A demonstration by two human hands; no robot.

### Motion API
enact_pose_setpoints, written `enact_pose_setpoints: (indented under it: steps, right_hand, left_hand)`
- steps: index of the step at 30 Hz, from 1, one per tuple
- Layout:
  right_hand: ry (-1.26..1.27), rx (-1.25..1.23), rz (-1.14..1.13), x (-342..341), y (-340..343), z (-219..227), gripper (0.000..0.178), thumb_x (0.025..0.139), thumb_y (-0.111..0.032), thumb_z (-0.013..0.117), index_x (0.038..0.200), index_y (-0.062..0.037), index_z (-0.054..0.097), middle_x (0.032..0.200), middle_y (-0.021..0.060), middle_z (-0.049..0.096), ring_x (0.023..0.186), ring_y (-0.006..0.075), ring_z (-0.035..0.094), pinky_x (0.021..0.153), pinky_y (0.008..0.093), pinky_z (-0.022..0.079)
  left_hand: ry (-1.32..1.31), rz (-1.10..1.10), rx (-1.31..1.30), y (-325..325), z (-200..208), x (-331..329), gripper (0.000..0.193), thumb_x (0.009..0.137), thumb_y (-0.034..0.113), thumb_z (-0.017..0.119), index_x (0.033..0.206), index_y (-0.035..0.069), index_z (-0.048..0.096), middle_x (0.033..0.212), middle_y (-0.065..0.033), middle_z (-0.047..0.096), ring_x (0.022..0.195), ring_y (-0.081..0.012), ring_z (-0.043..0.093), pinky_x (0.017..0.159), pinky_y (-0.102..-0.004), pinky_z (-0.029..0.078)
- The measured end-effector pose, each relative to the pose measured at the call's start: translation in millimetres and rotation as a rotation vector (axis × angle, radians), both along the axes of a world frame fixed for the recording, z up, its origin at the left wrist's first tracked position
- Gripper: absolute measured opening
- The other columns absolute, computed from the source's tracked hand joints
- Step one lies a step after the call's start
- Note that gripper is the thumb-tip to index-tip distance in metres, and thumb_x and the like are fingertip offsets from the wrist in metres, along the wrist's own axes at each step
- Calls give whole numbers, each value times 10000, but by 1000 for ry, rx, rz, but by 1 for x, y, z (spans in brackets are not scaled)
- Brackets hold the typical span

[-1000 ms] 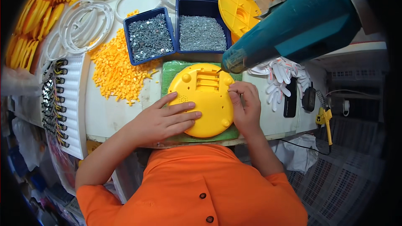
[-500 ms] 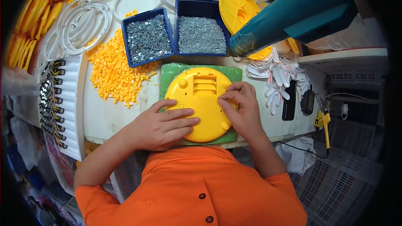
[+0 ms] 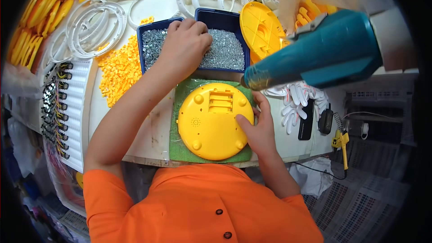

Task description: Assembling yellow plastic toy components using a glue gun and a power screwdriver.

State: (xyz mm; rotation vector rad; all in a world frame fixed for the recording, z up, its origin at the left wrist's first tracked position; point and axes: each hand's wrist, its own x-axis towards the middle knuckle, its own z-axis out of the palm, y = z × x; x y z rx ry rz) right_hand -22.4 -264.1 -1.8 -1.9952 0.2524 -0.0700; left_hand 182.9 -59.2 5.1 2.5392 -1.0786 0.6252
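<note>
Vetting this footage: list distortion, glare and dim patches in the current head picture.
Head view: the white tabletop bows along its front edge, and the corners go black; head view: small highlights dot the glossy, round yellow plastic housing; head view: latticed plastic crates at lower right sit in gloom.

The left arm (image 3: pixel 128 117) is slanting from the lower left to the upper middle of the frame, where the left hand (image 3: pixel 186 44) is showing its back, fingers (image 3: pixel 201 29) bending downward. Right of centre, the right hand (image 3: pixel 262 130) is lying with thumb (image 3: pixel 244 122) and forefinger (image 3: pixel 261 101) standing apart.
</note>
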Motion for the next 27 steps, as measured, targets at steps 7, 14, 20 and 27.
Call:
enact_pose_setpoints:
  steps: [7, 14, 20, 27]
  right_hand:
    - [-382, -218, 161, 77, -36, 24, 315, 866, -63, 747, 1161, 8, 663, 1125, 97, 694, 1078, 197, 653, 974, 364, 496]
    - [-295, 531, 416, 141, -32, 82, 696, 868, -228, 796, 1462, -51, 481, 1180, 114, 683, 1135, 230, 654, 1013, 343, 502]
    - [-471, 85, 450, 149, -29, 55, 484, 896, -190, 776, 1322, -21, 621, 1158, 100, 692, 1046, 182, 683, 888, 319, 551]
    - [-523, -991, 527, 155, -23, 24, 135, 897, -138, 713, 995, -44, 715, 980, 110, 663, 920, 313, 636, 827, 413, 528]
  left_hand:
    - [100, -37, -271, 5, 8, -23, 84, 851, 147, 746, 889, 108, 682, 1045, -23, 670, 1098, -261, 605, 1008, -445, 407]
    - [500, -278, -268, 56, 26, -117, 142, 839, 126, 760, 927, 99, 651, 1002, -29, 672, 1013, -287, 629, 939, -448, 442]
    - [445, -328, -200, 60, 12, -155, 185, 801, 142, 778, 946, 127, 664, 1044, 0, 678, 1123, -246, 636, 1009, -465, 436]
    - [287, -410, -66, 67, 15, -149, 210, 785, 141, 750, 980, 110, 681, 1074, -13, 687, 1093, -221, 664, 964, -438, 496]
